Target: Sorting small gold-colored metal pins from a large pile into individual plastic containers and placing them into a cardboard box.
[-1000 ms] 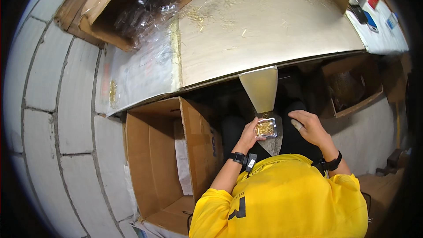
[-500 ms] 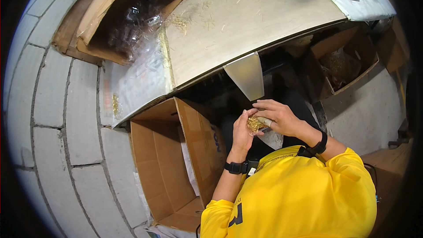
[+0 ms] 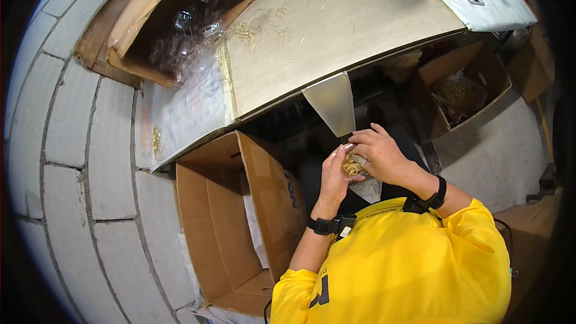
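Observation:
In front of my lap, my left hand [image 3: 333,179] is wrapped around a small clear plastic box [image 3: 354,176]. Thin gold-coloured pieces, like pins [image 3: 352,166], fill it. My right hand [image 3: 385,157] bends over the top of the same box, with its thumb and fingers closed at the far rim and its index finger lifted away. A pale covering shows on one right-hand digit. Part of the box is hidden behind my fingers, so I cannot tell whether a lid is on it.
A pale worktable [image 3: 336,24] with scattered gold pieces lies ahead, a translucent chute-like sheet [image 3: 333,105] hanging from its edge. Clear plastic boxes [image 3: 201,30] fill a carton [image 3: 129,21] at far left. An open carton [image 3: 213,228] stands left of me; another [image 3: 447,117] holds gold pieces under the table.
Both hands have shifted slightly right with the plastic box. My right fingers have spread and lifted at the far side, and the view has moved a little.

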`<state>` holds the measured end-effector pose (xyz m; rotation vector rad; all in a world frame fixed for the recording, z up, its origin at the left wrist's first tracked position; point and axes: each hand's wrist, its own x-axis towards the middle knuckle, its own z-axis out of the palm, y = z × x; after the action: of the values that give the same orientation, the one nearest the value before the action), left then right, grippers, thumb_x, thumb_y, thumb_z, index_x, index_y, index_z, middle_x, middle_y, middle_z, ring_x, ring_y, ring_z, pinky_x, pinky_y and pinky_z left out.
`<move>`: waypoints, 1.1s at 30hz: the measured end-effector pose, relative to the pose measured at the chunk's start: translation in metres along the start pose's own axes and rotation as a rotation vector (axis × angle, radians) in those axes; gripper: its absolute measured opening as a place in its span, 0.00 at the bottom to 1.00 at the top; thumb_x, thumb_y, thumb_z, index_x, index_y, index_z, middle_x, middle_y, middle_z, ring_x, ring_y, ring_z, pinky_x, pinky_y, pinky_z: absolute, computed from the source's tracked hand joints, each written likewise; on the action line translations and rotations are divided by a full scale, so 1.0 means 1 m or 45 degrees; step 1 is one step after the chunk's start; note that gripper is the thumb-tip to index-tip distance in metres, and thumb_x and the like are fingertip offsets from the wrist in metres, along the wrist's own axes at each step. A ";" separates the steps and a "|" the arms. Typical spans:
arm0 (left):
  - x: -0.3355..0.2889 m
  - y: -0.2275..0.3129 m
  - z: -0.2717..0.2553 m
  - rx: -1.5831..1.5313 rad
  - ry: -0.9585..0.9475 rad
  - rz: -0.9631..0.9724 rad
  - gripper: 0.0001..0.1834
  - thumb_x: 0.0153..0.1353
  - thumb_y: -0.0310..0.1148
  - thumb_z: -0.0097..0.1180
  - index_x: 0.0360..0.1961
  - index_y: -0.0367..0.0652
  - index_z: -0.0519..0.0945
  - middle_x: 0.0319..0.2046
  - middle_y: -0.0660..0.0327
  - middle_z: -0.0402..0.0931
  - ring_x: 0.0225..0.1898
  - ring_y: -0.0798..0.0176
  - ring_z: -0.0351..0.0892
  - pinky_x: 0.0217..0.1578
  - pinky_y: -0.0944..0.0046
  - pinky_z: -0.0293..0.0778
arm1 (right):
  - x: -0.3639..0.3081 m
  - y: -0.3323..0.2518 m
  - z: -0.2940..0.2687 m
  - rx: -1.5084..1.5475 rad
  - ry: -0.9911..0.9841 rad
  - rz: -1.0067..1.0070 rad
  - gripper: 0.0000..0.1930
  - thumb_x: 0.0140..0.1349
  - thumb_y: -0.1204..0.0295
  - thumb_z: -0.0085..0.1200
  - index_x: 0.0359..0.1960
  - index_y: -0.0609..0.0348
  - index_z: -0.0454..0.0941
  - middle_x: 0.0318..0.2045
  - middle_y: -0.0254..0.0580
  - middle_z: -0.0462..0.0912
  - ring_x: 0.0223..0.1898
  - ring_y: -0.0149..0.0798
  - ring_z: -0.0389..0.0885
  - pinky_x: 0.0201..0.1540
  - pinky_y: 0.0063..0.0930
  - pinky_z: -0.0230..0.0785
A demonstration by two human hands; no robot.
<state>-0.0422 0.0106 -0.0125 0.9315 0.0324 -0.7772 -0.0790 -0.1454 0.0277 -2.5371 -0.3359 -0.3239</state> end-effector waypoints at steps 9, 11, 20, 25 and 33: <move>-0.001 0.000 0.005 -0.108 0.161 0.155 0.18 0.68 0.40 0.44 0.49 0.37 0.72 0.39 0.56 0.78 0.34 0.63 0.82 0.25 0.64 0.84 | -0.007 -0.004 -0.017 0.289 -0.056 -0.039 0.25 0.51 0.69 0.63 0.53 0.58 0.73 0.55 0.45 0.74 0.63 0.47 0.63 0.65 0.43 0.53; -0.003 -0.001 0.003 -0.075 0.096 0.118 0.17 0.68 0.40 0.44 0.49 0.37 0.72 0.39 0.56 0.78 0.34 0.63 0.82 0.24 0.64 0.83 | -0.009 0.001 -0.012 0.254 -0.099 -0.039 0.24 0.51 0.73 0.61 0.52 0.57 0.74 0.56 0.43 0.73 0.64 0.45 0.62 0.66 0.45 0.52; -0.007 -0.003 -0.001 -0.082 0.032 0.104 0.17 0.68 0.39 0.44 0.49 0.37 0.72 0.39 0.57 0.78 0.35 0.63 0.82 0.25 0.66 0.82 | -0.015 0.003 -0.007 0.139 0.015 -0.119 0.23 0.48 0.82 0.56 0.49 0.56 0.77 0.55 0.43 0.74 0.64 0.44 0.63 0.65 0.48 0.53; -0.005 -0.008 -0.001 -0.171 0.080 0.267 0.16 0.68 0.37 0.44 0.50 0.36 0.72 0.42 0.57 0.77 0.42 0.64 0.80 0.41 0.62 0.80 | -0.019 -0.006 -0.011 -0.035 -0.256 -0.243 0.29 0.54 0.71 0.57 0.60 0.59 0.66 0.64 0.44 0.63 0.67 0.43 0.56 0.68 0.47 0.45; -0.012 -0.006 -0.008 -0.156 0.020 0.207 0.17 0.69 0.37 0.43 0.50 0.36 0.71 0.45 0.55 0.76 0.41 0.60 0.81 0.32 0.62 0.83 | -0.021 -0.003 -0.016 0.092 -0.039 -0.160 0.24 0.62 0.63 0.51 0.58 0.59 0.67 0.59 0.47 0.69 0.64 0.46 0.61 0.66 0.44 0.49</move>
<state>-0.0522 0.0214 -0.0172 0.8129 0.0177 -0.6101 -0.1025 -0.1549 0.0358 -2.4577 -0.5114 -0.3153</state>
